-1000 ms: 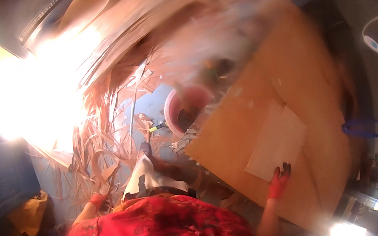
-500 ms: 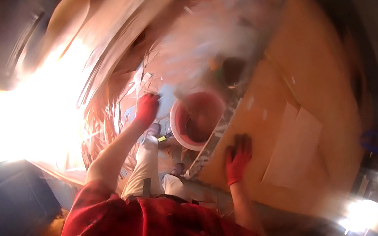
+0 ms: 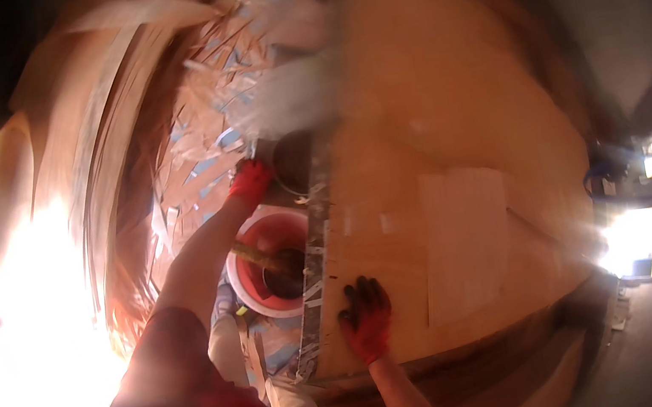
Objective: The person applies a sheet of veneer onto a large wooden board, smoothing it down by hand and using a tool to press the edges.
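Observation:
My left hand [image 3: 252, 181], in a red glove with dark fingertips, reaches to the near-left side of a dark round container [image 3: 295, 161]. Its fingers look curled in; what they hold, if anything, is hidden. Just nearer stands a red bucket [image 3: 241, 261] with a pale rim, and a stick-like handle [image 3: 261, 256] leans inside it. My right hand [image 3: 367, 317], gloved the same way, rests with spread fingers on a broad wooden sheet [image 3: 385, 142]. A paler rectangular piece of sheet [image 3: 470, 240] lies flat on it, to the right of this hand.
The sheet's ragged, dark left edge [image 3: 318, 282] runs beside the bucket. Thin wood scraps [image 3: 194, 139] litter the floor to the left. Large curved veneer sheets [image 3: 97, 147] stand farther left, near strong glare. Another bright light [image 3: 634, 238] shows at the right.
The view has turned right. My left hand has moved from beyond the red bucket's left side to the dark container. My right hand stays flat on the wooden sheet near its edge.

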{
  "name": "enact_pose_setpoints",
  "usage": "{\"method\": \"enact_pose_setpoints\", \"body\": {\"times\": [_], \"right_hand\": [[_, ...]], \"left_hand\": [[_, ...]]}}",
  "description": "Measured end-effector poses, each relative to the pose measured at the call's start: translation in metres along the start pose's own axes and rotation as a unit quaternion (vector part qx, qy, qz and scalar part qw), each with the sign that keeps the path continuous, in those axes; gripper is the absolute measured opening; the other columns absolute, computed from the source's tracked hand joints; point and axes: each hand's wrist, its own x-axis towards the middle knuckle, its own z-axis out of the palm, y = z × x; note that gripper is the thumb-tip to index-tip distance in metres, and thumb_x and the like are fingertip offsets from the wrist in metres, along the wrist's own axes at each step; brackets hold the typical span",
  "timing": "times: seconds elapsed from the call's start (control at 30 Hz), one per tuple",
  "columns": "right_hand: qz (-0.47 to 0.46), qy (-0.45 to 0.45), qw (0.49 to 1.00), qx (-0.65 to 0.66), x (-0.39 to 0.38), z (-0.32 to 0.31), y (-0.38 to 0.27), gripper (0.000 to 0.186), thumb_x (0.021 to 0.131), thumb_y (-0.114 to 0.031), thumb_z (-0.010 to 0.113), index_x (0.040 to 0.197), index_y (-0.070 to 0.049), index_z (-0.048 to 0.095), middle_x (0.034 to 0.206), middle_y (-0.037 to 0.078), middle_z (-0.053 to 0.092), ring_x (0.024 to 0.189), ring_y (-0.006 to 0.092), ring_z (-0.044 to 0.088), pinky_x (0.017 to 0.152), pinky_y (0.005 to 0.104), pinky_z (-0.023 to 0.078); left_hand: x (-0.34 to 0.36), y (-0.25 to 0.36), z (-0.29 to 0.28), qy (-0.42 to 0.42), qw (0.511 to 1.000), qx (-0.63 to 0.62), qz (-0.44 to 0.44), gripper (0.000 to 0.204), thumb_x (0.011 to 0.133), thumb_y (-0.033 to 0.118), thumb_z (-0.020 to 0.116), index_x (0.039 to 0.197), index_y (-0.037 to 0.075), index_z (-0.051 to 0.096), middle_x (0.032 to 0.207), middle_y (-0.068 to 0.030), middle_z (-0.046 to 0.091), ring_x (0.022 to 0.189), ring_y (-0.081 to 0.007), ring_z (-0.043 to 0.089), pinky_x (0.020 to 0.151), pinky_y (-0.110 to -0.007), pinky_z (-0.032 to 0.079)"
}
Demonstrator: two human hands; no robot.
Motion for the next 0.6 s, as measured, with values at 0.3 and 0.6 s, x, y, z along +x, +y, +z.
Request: {"method": "enact_pose_setpoints", "body": {"times": [0.3, 0.6], "right_hand": [[-0.032, 0.119, 0.978, 0.168, -0.015, -0.04, -0.003, 0.054, 0.084, -0.023, 0.07, 0.134, -0.012, 0.056, 0.144, 0.015, 0.048, 0.133, 0.0395, 0.042, 0.11, 0.0512, 0.035], [0.041, 0.057, 0.808, 0.585, -0.201, -0.099, 0.039, 0.072, 0.082, -0.013, 0.076, 0.145, -0.006, 0.043, 0.149, 0.015, 0.044, 0.137, 0.0306, 0.042, 0.111, 0.0421, 0.036]], "left_hand": [[-0.203, -0.115, 0.026, 0.142, 0.959, -0.115, -0.215, 0.028, 0.097, 0.033, 0.048, 0.096, 0.008, 0.062, 0.092, -0.0161, 0.066, 0.081, -0.0302, 0.064, 0.069, -0.041, 0.05], [-0.38, 0.19, -0.112, 0.113, 0.804, -0.578, -0.079, 0.011, 0.09, 0.004, 0.059, 0.1, 0.005, 0.063, 0.087, -0.0043, 0.067, 0.078, -0.0148, 0.066, 0.069, -0.029, 0.053]]}}
